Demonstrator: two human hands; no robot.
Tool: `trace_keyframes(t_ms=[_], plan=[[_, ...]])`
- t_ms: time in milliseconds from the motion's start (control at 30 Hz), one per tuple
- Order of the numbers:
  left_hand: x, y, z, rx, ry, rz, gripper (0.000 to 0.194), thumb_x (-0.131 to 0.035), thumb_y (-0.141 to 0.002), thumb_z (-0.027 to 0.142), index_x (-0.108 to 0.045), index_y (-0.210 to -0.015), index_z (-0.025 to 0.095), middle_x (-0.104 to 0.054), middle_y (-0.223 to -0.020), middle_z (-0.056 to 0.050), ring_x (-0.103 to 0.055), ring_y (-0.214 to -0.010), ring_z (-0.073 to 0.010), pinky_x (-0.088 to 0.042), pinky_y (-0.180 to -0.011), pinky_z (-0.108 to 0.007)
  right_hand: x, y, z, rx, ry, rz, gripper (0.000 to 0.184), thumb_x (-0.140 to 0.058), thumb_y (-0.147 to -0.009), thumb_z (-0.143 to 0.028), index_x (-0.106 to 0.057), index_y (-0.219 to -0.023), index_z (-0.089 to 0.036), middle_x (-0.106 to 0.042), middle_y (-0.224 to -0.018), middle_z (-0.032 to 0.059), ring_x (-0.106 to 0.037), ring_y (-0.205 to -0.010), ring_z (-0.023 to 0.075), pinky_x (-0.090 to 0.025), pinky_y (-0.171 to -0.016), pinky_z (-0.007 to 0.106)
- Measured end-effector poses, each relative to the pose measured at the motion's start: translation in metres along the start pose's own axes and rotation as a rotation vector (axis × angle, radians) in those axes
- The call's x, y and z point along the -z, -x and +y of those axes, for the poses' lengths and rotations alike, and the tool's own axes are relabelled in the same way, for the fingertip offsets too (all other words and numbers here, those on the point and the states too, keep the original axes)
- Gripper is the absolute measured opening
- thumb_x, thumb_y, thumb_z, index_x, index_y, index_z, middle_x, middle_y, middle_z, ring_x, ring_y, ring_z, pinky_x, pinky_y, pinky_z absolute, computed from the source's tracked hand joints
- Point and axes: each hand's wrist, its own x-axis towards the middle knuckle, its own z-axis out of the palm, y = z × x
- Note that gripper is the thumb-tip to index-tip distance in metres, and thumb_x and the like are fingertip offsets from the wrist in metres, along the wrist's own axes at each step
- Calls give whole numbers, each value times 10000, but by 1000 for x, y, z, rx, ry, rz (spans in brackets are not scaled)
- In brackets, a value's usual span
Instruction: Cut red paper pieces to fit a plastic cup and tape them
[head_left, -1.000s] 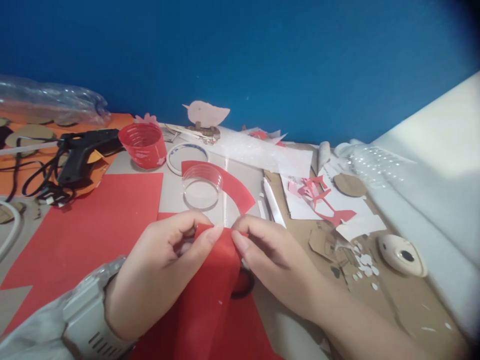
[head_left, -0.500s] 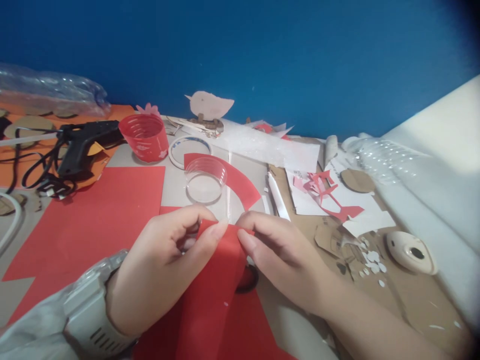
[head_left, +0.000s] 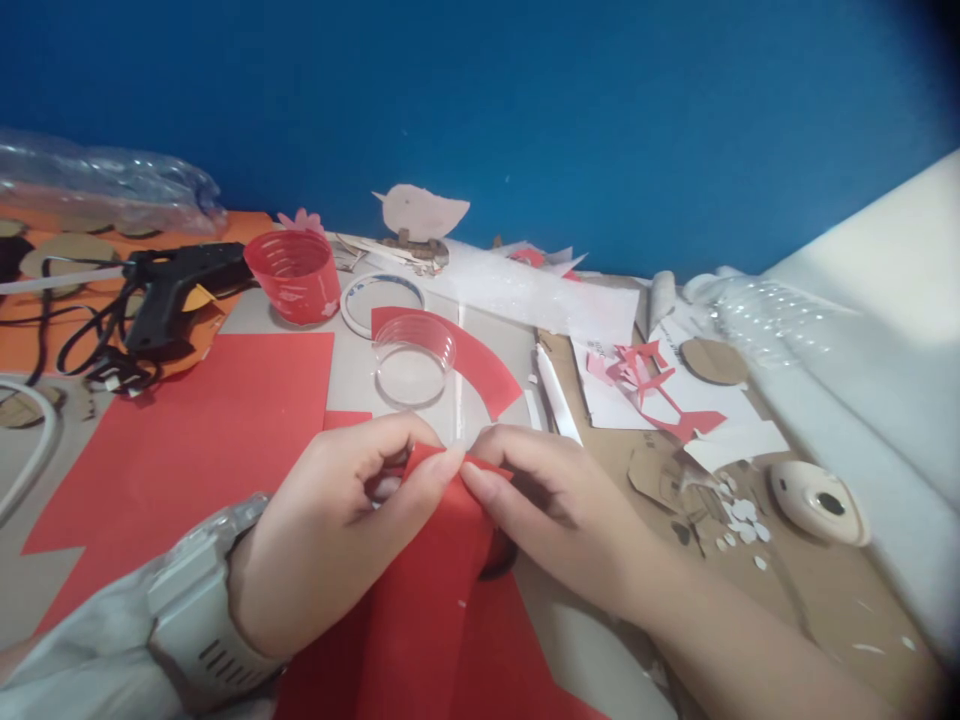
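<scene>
My left hand [head_left: 337, 530] and my right hand [head_left: 559, 510] both pinch the far edge of a red paper strip [head_left: 427, 600] that runs toward me between them. Thumbs and forefingers are pressed on the paper, almost touching each other. A grey watch [head_left: 199, 610] sits on my left wrist. Under the strip, beside my right hand, a dark round object [head_left: 499, 560] is mostly hidden. Just beyond my hands stand a clear shallow plastic dish [head_left: 412, 360] and a curved red paper piece [head_left: 487, 370].
A large red sheet [head_left: 187, 430] lies at left. Behind it are a red cup [head_left: 294, 275], a black glue gun [head_left: 169, 290] with its cable and a white ring [head_left: 379, 300]. At right lie red cut-outs [head_left: 645, 385], cardboard scraps and a white round punch [head_left: 817, 500].
My hands have drawn closer together on the strip's edge, and my left arm has shifted slightly right. The view barely moved.
</scene>
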Motion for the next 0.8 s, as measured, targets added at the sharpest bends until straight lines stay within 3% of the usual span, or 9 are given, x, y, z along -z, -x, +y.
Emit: trace_keyframes(t_ms=[200,333,500,667,800], plan=[[0,0,1,43,56,-46,277,-450,-865,385,-541,-684,197,-517,-594,44,-492,-576,-104,-384,-489,-180,1,-2,-1,113,-2,-2,268,-376,-912,-210,-371,-644,-202,-422,-629,-47,-417,-593,89,-328,-547,226],[1,0,3,55,166,-19,338,-360,-906,400,-533,-709,188,-523,-645,37,-501,-640,-112,-405,-578,-196,0,1,-3,119,-4,46,255,-373,-909,-189,-382,-655,-202,-413,-627,-44,-419,-595,95,-331,-565,232],[2,0,3,5,145,-8,342,-349,-913,395,-473,-677,180,-421,-611,48,-410,-586,-101,-367,-566,-208,-2,3,-7,124,-5,83,254,-365,-912,-211,-409,-662,-199,-434,-640,-35,-429,-607,107,-326,-568,242],[1,2,3,-9,104,3,327,-358,-907,410,-493,-727,171,-460,-660,32,-435,-635,-120,-352,-597,-240,-1,3,-7,126,-63,108,276,-378,-914,-260,-407,-648,-194,-434,-635,-39,-429,-611,105,-326,-573,239],[1,4,5,1,183,-28,333,-386,-895,416,-421,-658,184,-408,-617,48,-401,-598,-108,-341,-576,-235,2,5,-6,118,-179,139,271,-386,-917,-283,-444,-669,-189,-444,-654,-38,-436,-621,101,-346,-592,232]])
